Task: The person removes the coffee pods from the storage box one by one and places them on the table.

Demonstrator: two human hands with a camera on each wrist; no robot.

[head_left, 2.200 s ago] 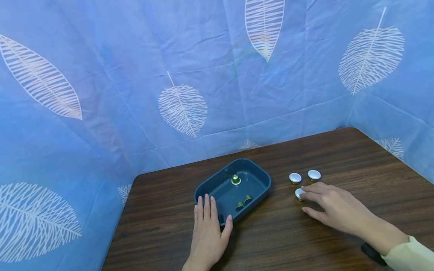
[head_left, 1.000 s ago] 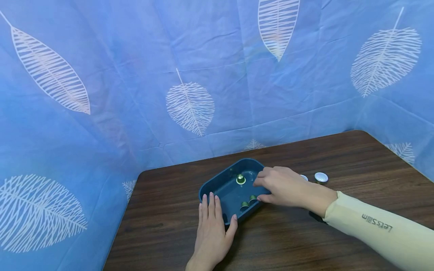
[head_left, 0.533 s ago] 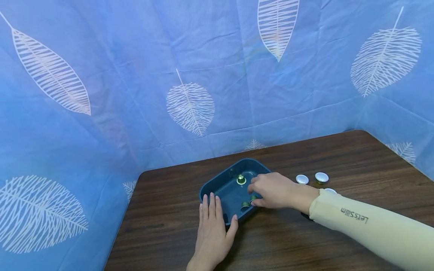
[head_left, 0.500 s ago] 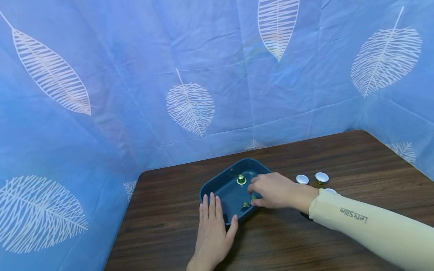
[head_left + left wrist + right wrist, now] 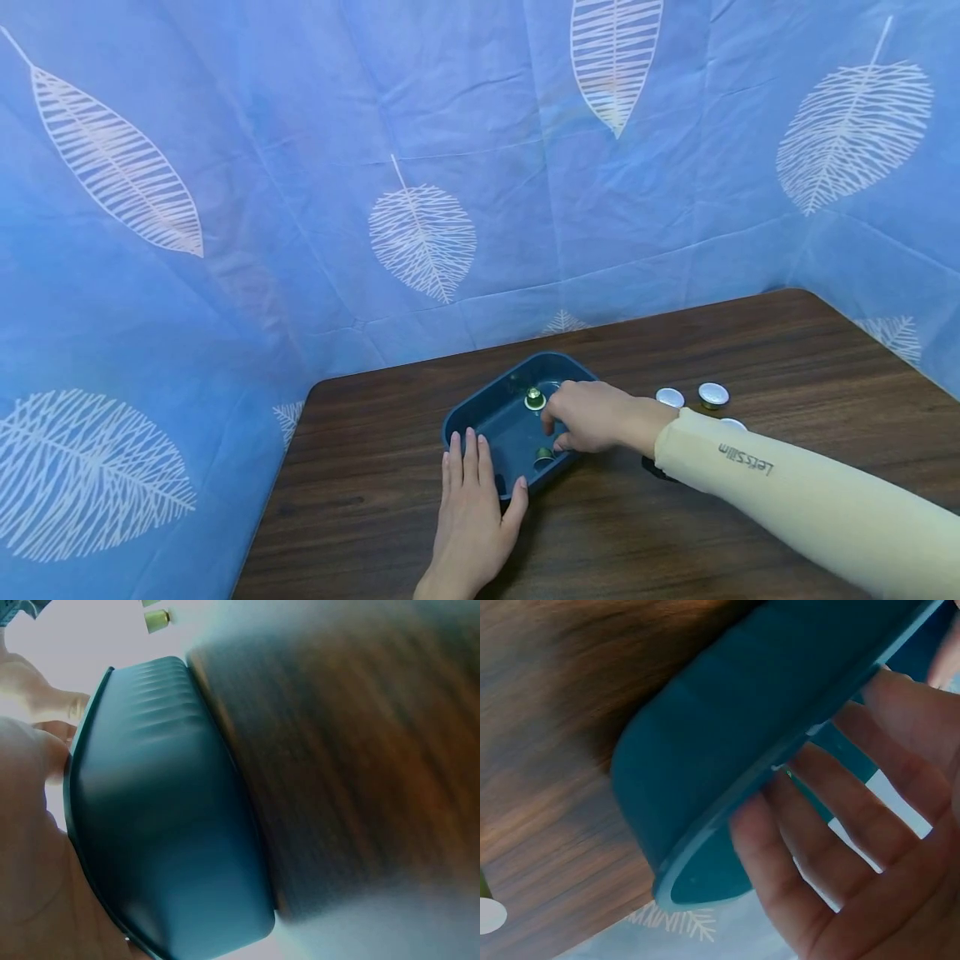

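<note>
In the head view a dark teal tray [image 5: 489, 397] sits on the table. My left hand [image 5: 468, 533] rests at its near left end, fingers straight over the rim; the left wrist view shows the thumb side against the tray wall [image 5: 169, 802]. My right hand [image 5: 592, 417] reaches in over the right side, fingers bent downward. In the right wrist view its fingers [image 5: 832, 817] cross the rim. Whether they pinch anything is hidden. A green coffee capsule [image 5: 535, 400] stands on its lid in the tray. Another green capsule [image 5: 543, 456] lies near the right hand's thumb.
To the right of the tray, several silver-lidded capsules stand lid up on the brown wooden table [image 5: 360, 467]: one capsule [image 5: 670, 397], another capsule [image 5: 713, 394], and a third capsule [image 5: 733, 424] partly behind the cream sleeve [image 5: 795, 483]. A blue leaf-print curtain [image 5: 487, 167] hangs behind.
My right hand has moved left from the capsules on the table into the tray. It now covers the spot where a third capsule lay. My left hand keeps its place on the tray.
</note>
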